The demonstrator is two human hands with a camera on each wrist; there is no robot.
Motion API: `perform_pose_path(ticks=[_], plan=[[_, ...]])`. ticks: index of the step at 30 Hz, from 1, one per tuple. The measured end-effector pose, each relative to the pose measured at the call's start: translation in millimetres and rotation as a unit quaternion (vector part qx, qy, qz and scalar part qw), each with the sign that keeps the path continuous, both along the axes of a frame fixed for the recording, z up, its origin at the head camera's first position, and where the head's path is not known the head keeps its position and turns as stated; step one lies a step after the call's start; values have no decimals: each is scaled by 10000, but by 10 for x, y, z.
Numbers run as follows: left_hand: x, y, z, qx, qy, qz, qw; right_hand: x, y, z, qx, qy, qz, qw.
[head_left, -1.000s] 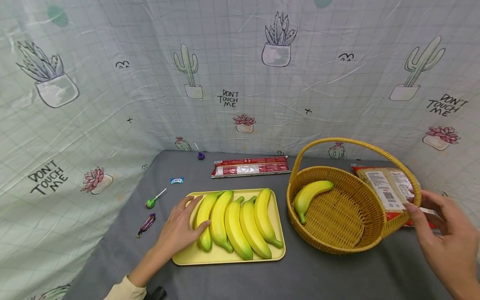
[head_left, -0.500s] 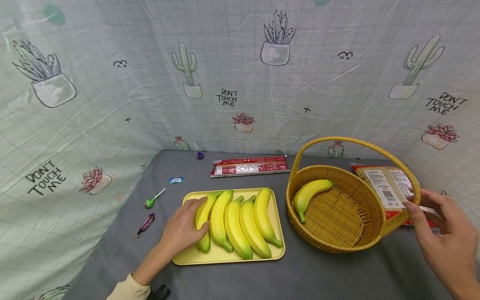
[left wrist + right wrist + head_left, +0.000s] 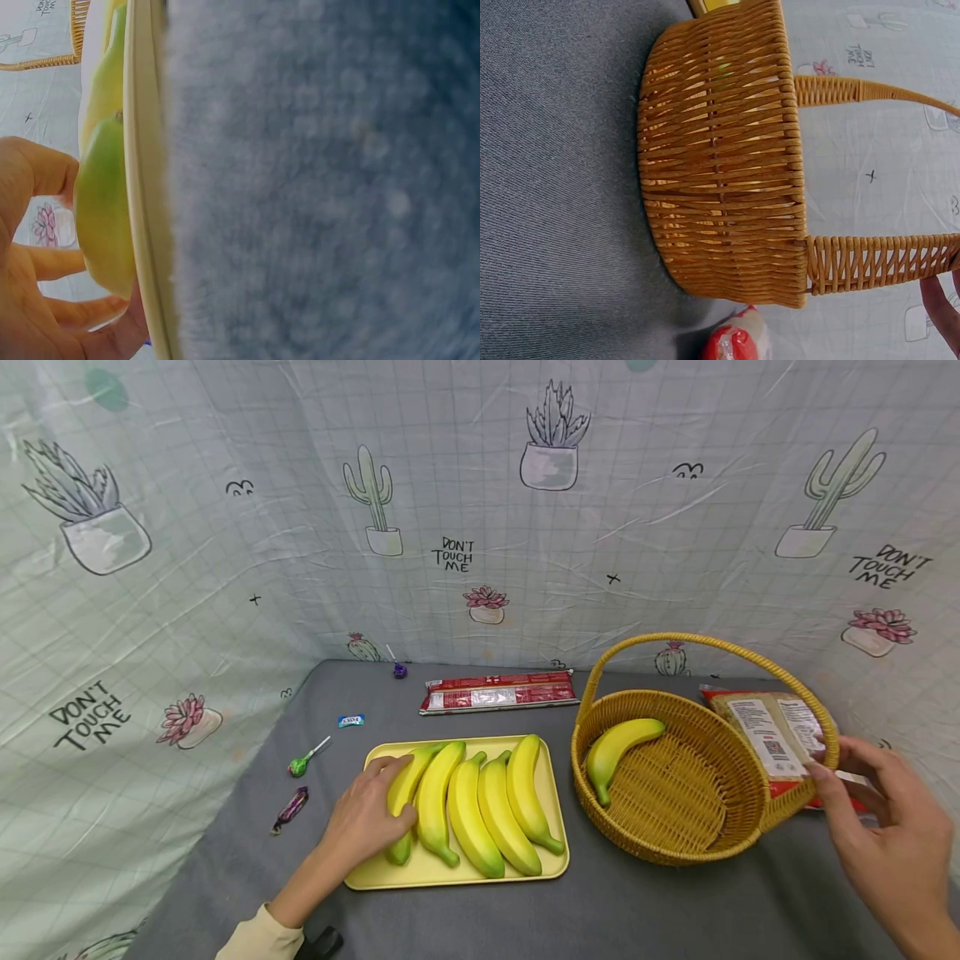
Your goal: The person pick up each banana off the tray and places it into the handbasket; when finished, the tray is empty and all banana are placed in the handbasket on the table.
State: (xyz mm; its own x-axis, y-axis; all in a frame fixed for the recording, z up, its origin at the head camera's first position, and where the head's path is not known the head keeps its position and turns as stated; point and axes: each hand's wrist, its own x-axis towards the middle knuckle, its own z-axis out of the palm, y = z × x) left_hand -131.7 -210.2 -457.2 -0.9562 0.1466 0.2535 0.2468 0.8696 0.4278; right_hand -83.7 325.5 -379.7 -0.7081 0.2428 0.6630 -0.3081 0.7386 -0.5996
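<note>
Bananas, five yellow ones with green tips, lie side by side on a flat pale yellow tray near the front edge of the grey table. The left hand curls its fingers and thumb round the leftmost yellow banana, at the tray's left edge; the left wrist view shows the fingers wrapped over that fruit beside the tray rim. The right hand is at the right side of a round woven wicker basket with an arched handle, its fingertips at the rim where the handle joins; whether they pinch it I cannot tell. One more yellow banana lies inside the basket. A clear packet with a red end lies just behind the basket near the table's right edge.
</note>
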Motion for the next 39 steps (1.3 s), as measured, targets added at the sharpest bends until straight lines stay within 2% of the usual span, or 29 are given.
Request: perform_pose_path(ticks=[9,18,31,39], plan=[[-30,-28,-16,13,226,-32,9997,-3,7,-12,26,24,29,10000],[-38,-52,-25,1,141,64,9999,-6,8,-2,-75,26,99,9999],[-32,-76,62,50,223,199,9995,-8,15,-3,-126,8,82,9999],[-40,-72,106,100,475,170,9987,-1,1,-9,-111,9,47,9999]])
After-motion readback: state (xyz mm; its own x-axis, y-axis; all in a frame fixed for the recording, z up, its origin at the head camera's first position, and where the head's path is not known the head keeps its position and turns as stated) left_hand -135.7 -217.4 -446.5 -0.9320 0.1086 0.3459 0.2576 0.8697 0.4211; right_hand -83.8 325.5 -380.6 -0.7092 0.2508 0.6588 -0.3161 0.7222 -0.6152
